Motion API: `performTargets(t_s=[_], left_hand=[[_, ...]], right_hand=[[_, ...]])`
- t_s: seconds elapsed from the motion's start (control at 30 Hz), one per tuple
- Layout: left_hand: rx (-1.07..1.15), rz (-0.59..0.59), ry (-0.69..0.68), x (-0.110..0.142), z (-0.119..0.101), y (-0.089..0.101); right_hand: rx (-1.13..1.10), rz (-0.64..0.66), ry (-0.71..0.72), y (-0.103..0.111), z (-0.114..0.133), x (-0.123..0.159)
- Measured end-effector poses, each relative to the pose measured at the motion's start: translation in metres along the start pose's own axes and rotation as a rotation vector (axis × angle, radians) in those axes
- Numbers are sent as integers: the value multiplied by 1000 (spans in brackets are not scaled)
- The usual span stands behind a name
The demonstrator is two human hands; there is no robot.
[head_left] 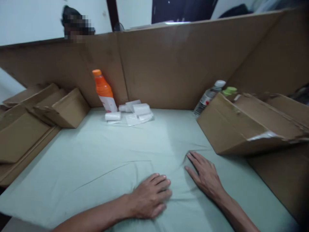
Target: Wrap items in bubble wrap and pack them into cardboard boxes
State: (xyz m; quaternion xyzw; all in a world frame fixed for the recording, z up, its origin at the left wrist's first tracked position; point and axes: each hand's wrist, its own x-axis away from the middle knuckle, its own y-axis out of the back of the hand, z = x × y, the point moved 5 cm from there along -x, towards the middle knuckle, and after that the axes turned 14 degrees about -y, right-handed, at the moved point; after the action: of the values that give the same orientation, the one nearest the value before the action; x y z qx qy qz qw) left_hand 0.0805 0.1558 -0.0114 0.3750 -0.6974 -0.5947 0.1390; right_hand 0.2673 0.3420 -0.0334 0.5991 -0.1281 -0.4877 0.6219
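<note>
A pale green cloth [101, 154] covers the tabletop, with creases running between and around my hands. Palm down on it near the front middle lies my left hand [149, 197], fingers loosely stretched and slightly apart, holding nothing. My right hand [205, 175] rests on the same cloth farther right, thumb spread away from the fingers, also holding nothing. Small wrinkles gather at its fingertips. The cardboard box [231, 125] at the right is the object nearest to my right hand, and the two do not touch.
An orange-capped bottle [103, 91] leans at the back beside white rolls [142, 109]. A clear bottle [206, 98] and a green lid [229, 91] stand by the right box. Cardboard boxes [65, 108] line the left; a cardboard wall [169, 67] closes the back. Behind it is a person [74, 22].
</note>
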Motion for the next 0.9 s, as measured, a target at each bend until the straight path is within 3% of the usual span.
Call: performTargets(t_s=[0.07, 0.13, 0.2, 0.27, 0.37, 0.47, 0.53, 0.6, 0.7, 0.8, 0.9], left_hand=[[-41, -113, 84, 46, 22, 20], [-135, -263, 271, 95, 64, 55], [-250, -398, 499, 144, 117, 105], [-385, -556, 721, 193, 169, 169], [-602, -785, 1045, 256, 226, 264], [-647, -893, 1194, 293, 260, 318], [-597, -900, 1235, 302, 276, 328], [-539, -877, 1230, 305, 283, 324], [-517, -867, 1139, 306, 266, 310], [-545, -886, 952, 313, 209, 290], [-554, -923, 796, 321, 125, 263]], right_hand=[[20, 27, 111, -9, 40, 2], [0, 68, 224, -15, 90, 7], [-44, 121, 322, -21, 140, 13], [-93, 167, 397, -26, 180, 17], [-142, 181, 436, -31, 207, 17], [-181, 150, 415, -32, 205, 13], [-194, 144, 395, -31, 201, 10], [-190, 154, 378, -32, 199, 10], [-179, 153, 381, -31, 200, 10], [-171, 158, 379, -32, 202, 9], [-193, 178, 331, -31, 205, 4]])
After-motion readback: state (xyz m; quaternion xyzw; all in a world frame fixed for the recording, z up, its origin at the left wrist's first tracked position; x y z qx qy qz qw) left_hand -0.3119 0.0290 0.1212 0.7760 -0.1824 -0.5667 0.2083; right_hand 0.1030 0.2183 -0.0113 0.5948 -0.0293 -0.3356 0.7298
